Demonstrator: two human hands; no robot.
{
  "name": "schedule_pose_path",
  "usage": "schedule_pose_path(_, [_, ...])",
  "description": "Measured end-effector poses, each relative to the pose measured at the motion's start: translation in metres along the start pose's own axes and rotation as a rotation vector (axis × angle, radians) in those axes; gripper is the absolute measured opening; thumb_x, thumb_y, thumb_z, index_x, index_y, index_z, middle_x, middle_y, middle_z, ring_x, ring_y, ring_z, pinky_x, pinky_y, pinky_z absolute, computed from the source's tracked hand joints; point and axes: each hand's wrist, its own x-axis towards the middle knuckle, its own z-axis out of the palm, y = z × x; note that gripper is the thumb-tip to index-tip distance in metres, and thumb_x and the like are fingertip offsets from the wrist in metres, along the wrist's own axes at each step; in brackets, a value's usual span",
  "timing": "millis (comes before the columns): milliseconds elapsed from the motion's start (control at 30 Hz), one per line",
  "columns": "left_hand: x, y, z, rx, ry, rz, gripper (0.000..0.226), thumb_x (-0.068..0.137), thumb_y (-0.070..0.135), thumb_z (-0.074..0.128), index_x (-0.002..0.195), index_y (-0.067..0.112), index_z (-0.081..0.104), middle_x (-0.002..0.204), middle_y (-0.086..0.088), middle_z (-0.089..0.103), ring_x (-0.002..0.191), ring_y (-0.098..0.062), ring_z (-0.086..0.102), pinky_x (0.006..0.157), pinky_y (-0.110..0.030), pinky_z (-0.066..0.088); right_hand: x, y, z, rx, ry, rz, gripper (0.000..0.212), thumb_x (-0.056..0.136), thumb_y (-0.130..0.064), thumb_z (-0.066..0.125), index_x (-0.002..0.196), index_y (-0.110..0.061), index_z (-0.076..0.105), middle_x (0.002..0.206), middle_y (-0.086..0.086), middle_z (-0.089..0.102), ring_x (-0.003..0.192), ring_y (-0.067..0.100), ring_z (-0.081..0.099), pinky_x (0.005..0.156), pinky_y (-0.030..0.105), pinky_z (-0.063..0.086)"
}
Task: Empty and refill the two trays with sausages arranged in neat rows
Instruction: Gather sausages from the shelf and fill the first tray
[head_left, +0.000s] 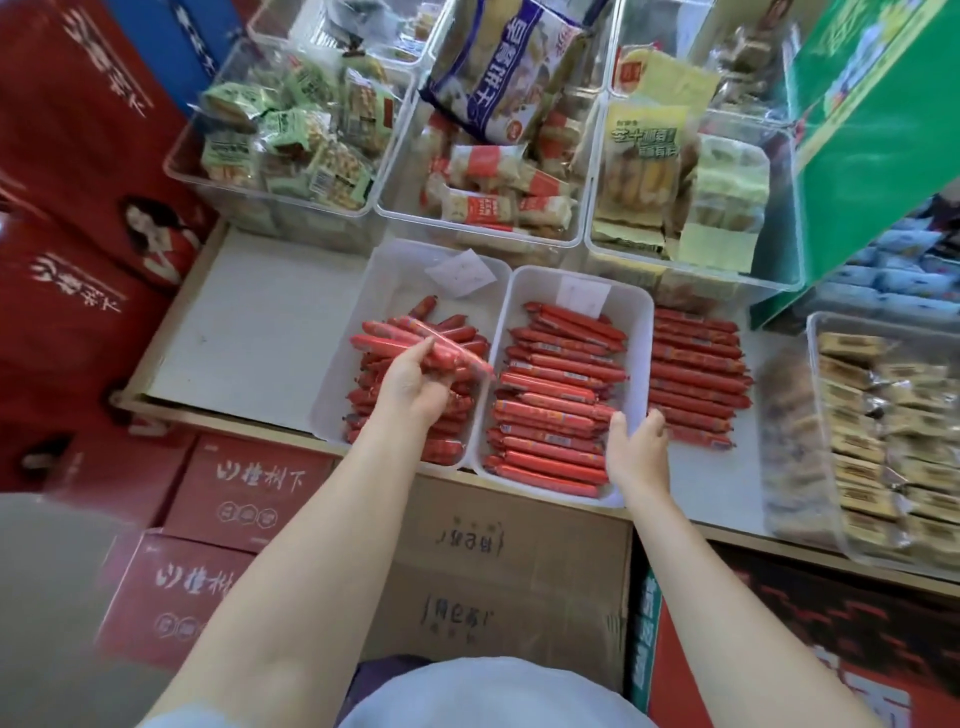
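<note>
Two white plastic trays stand side by side on the shelf. The left tray (332, 384) holds a stack of red sausages (457, 415) along its right half. My left hand (415, 382) grips a bundle of sausages (415, 343) just above that stack. The right tray (636, 332) is filled with red sausages (556, 405) lying in a row across it. My right hand (636, 444) grips the right rim of this tray. A loose pile of sausages (696, 379) lies on the shelf to the right of the trays.
Clear bins of wrapped snacks (483, 192) stand behind the trays, another bin (893, 447) at the right. A bare shelf board (249, 332) lies left of the trays. Red cartons (244, 493) and a brown cardboard box (498, 571) sit below the shelf edge. A green box (878, 114) leans at upper right.
</note>
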Motion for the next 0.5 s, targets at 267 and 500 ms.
schedule_pose_path(267, [-0.011, -0.029, -0.011, 0.531, 0.237, 0.276, 0.032, 0.099, 0.005, 0.045, 0.13, 0.008, 0.054, 0.119, -0.011, 0.063, 0.103, -0.021, 0.062, 0.088, -0.031, 0.051, 0.0, 0.0, 0.0, 0.027, -0.007, -0.029, 0.055, 0.105, -0.038, 0.035, 0.149, -0.007, 0.025, 0.149, 0.018, 0.038, 0.13, 0.035, 0.045, 0.098, 0.041, 0.04])
schedule_pose_path(500, [-0.039, -0.137, -0.036, 1.9, -0.301, 0.986, 0.052, 0.093, 0.046, 0.048, 0.13, 0.012, 0.06, 0.137, -0.006, 0.057, 0.132, -0.024, 0.048, 0.114, -0.045, 0.031, 0.016, 0.018, -0.018, 0.127, -0.062, -0.107, 0.042, 0.106, -0.038, 0.032, 0.13, -0.011, 0.054, 0.129, 0.01, 0.053, 0.121, 0.026, 0.049, 0.092, 0.03, 0.035])
